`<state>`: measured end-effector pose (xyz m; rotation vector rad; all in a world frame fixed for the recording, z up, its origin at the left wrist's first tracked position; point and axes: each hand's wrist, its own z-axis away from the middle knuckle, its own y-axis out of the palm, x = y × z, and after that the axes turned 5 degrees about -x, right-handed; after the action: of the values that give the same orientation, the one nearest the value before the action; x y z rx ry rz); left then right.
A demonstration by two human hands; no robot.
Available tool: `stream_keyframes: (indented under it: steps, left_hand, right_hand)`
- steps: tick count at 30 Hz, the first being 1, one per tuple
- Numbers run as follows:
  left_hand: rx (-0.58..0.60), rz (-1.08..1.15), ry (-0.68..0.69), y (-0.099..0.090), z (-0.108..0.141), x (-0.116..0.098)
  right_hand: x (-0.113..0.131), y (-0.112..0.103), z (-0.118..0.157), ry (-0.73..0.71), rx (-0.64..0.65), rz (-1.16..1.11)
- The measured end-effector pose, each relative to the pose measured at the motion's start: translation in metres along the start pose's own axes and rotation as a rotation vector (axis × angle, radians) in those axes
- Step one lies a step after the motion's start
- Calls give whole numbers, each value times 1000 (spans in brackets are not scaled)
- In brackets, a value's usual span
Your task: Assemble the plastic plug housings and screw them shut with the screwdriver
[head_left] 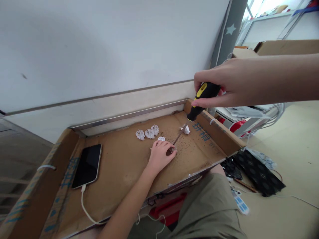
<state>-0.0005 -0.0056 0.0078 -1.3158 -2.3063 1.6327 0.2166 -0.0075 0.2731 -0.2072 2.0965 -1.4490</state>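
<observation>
My right hand (216,87) is wrapped round the black and yellow handle of a screwdriver (193,113). Its shaft slants down and to the left, with the tip just beside the fingers of my left hand (161,154). That hand rests on the cardboard, thumb and fingers closed around a small clear plastic piece (173,150), mostly hidden by the fingers. Just behind the knuckles lies a white plug part (161,139). Further left, clear white plugs (149,133) with metal prongs sit grouped together. Another white plastic piece (185,129) lies behind the screwdriver shaft.
A cardboard-lined tray (117,159) with raised sides holds the work; small dark specks dot its right half. A phone (87,166) with a white cable (86,205) lies at left. A white panel (112,49) stands behind. At right, a black panel (259,171) and power strip (241,203) lie on the floor.
</observation>
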Motion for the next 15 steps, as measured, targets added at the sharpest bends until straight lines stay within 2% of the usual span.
stream_keyframes:
  steps: [6,11,15]
  left_hand:
    - [21,12,20,3,-1,-2]
    - [15,74,-47,0,-3,-3]
    - [-67,129,-120,-7,-6,4]
  right_hand:
    - [1,-2,0,1,3,-13]
    - [4,-3,-1,1,9,-23]
    - [7,-7,2,-16,-23,19]
